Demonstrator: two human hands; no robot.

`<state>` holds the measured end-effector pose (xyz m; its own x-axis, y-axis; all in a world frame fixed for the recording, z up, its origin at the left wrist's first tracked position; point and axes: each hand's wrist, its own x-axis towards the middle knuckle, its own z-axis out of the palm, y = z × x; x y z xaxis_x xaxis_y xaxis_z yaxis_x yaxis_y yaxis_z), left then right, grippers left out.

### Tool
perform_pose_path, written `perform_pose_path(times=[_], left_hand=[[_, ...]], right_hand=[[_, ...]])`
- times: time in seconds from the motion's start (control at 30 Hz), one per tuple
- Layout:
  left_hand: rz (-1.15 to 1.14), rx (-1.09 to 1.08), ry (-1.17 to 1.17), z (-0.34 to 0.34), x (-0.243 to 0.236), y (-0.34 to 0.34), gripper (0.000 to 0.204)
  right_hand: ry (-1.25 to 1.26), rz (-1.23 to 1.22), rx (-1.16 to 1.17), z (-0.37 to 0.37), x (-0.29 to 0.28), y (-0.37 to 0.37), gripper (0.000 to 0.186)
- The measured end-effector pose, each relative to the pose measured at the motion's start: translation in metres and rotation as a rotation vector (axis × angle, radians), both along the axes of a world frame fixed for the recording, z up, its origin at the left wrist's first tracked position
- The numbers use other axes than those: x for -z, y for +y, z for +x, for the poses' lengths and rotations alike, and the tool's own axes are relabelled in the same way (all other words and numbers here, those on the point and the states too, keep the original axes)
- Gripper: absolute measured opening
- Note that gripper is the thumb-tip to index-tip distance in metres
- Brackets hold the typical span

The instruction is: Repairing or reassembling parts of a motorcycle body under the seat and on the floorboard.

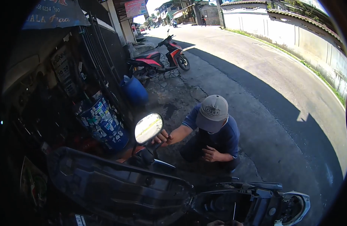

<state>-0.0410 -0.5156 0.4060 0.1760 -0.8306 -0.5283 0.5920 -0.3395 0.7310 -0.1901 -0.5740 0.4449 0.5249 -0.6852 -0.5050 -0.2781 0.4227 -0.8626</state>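
2 hands at btm edge, can't tell grip; 1 thin rod nr, 1 raised seat.

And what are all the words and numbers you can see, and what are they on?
I can't copy words out, but here's where they are:
Cap: dark letters on its front.
Banner: pale letters and numbers, cut off by the picture's edge.
Poster: big letters and numbers, dim.
Red sign: too small to read.
Blue drum: stickers, too blurred to read.

A seat-raised scooter, stickered drum and adjoining street suggest a roadside motorbike workshop.
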Motion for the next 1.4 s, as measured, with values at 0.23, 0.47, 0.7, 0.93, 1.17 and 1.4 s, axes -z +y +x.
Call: perform_pose_path(times=[0.23, 0.47, 0.7, 0.93, 1.17, 1.4], left_hand=[[0.003, 0.155, -0.094, 0.003, 0.019, -0.031, 0.021], [0.054, 0.203, -0.244, -0.010, 0.024, -0.143, 0.020], [0.017, 0.125, -1.123, 0.055, 0.032, -0.231, 0.022], [-0.069, 0.634, -1.158, 0.064, 0.073, -0.279, 0.035], [-0.052, 0.640, -1.128, 0.053, 0.099, -0.262, 0.034], [-0.067, 0.612, -1.067, 0.066, 0.096, -0.261, 0.037]], right_hand=[[-0.023, -0.141, 0.047, 0.026, -0.013, -0.070, 0.015], [0.212, -0.061, 0.091, -0.007, 0.001, -0.175, 0.022], [0.298, -0.177, 0.027, -0.048, 0.028, -0.317, 0.020], [0.385, -0.088, -0.172, -0.058, 0.051, -0.370, 0.022], [0.340, -0.021, -0.267, -0.045, 0.074, -0.360, 0.021], [0.336, 0.031, -0.326, -0.020, 0.087, -0.353, 0.020]])
